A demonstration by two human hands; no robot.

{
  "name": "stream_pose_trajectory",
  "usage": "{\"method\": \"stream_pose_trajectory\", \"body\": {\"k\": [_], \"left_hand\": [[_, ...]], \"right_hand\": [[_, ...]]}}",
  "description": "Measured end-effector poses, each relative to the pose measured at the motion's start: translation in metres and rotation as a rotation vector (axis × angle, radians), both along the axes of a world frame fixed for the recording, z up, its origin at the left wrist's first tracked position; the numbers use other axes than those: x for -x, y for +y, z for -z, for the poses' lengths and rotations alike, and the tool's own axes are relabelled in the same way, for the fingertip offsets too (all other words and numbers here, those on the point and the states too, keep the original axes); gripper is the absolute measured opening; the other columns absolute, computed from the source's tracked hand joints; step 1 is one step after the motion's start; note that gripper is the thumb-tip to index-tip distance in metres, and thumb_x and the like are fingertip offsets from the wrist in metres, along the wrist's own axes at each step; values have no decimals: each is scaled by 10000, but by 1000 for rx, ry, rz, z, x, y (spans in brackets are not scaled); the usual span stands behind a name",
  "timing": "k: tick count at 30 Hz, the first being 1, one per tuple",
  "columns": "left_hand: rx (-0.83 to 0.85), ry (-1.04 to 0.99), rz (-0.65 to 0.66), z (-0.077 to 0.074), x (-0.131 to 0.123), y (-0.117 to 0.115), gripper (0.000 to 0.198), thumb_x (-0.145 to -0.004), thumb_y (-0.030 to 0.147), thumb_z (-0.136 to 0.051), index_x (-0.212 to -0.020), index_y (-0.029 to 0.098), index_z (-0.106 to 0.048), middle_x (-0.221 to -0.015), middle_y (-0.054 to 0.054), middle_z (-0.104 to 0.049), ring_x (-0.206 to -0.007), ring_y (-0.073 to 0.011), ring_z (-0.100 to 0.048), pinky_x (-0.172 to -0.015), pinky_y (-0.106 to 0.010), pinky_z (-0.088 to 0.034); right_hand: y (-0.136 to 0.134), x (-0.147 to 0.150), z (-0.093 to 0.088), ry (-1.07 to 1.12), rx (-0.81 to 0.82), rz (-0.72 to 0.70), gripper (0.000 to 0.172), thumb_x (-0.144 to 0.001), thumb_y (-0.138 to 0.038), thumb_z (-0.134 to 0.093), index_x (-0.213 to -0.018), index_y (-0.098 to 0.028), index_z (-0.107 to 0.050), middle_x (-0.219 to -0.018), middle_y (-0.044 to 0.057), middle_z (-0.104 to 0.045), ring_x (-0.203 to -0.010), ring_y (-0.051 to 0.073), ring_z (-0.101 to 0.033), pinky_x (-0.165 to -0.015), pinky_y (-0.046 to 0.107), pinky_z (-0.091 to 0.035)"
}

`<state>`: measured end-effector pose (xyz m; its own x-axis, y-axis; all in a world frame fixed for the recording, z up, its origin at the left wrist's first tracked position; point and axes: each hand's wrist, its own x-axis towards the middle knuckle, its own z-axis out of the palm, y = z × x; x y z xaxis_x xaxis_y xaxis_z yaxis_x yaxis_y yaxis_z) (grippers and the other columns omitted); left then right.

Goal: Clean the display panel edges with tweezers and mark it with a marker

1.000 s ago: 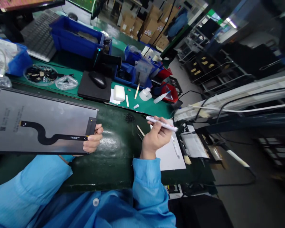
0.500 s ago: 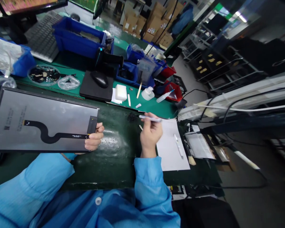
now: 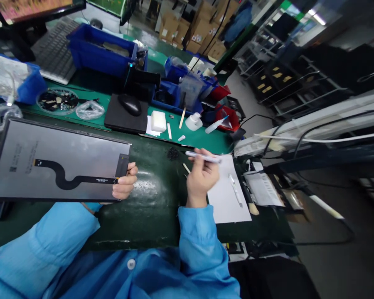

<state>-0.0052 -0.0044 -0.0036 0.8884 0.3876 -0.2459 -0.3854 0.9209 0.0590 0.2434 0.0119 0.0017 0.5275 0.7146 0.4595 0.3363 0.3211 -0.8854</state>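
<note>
The big grey panel faces back up, above the green worktop. Its long side runs left to right, and it sticks out to the left of the grip. The left hand pinches its right edge tight. The right hand is closed around a white pen. The pen lies sideways on top of the fingers, its far end pointing right over the white paper.
</note>
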Motion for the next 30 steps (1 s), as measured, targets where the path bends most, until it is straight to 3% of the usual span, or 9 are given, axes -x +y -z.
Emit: {"method": "stream_pose_trajectory", "body": {"k": [4, 8, 19, 22, 26, 30], "left_hand": [[-13, 47, -2, -4, 0, 0, 634, -1028, 317, -80, -624, 178, -548, -402, 27, -355, -233, -123, -288, -260, -211, -203], [-78, -31, 20, 5, 1, 1, 584, -1032, 304, -142, -688, 171, -595, -440, 21, -394, -269, -125, -338, -289, -218, -299], [-115, -162, 14, 16, 2, 1, 555, -1027, 278, -169, -765, 159, -644, -482, 19, -403, -306, -121, -357, -315, -228, -343], [-66, -140, 19, 17, 2, 0, 584, -1031, 318, -129, -754, 162, -619, -472, 18, -395, -303, -128, -349, -308, -226, -309], [55, 4, -66, 13, 2, -3, 615, -1029, 346, -74, -750, 171, -594, -441, 34, -346, -280, -120, -272, -284, -207, -225], [-60, -53, -36, 11, 1, -2, 587, -1030, 314, -135, -725, 162, -613, -455, 31, -357, -293, -106, -265, -291, -204, -270]], "right_hand": [[1, 0, -2, -2, -5, 12, 311, -824, -414, -690, -1003, -159, -672, -961, 71, -723, -693, 140, -666, -708, 313, -552], [1, 0, -3, -11, -10, 39, 312, -861, -429, -645, -1031, -168, -665, -973, 63, -726, -690, 125, -660, -693, 292, -548], [2, 0, -1, -39, -12, 65, 380, -854, -494, -636, -1032, -158, -661, -991, 81, -730, -708, 140, -676, -712, 317, -569], [2, 0, -1, -59, -1, 57, 395, -831, -505, -659, -1012, -154, -663, -970, 83, -733, -685, 143, -676, -692, 318, -571], [3, 0, -1, -70, -5, 69, 405, -855, -518, -622, -1017, -149, -659, -976, 92, -731, -691, 143, -673, -683, 316, -566], [4, -1, 0, -82, 12, 49, 396, -829, -504, -661, -995, -144, -672, -952, 94, -734, -696, 153, -673, -672, 315, -564]]}}
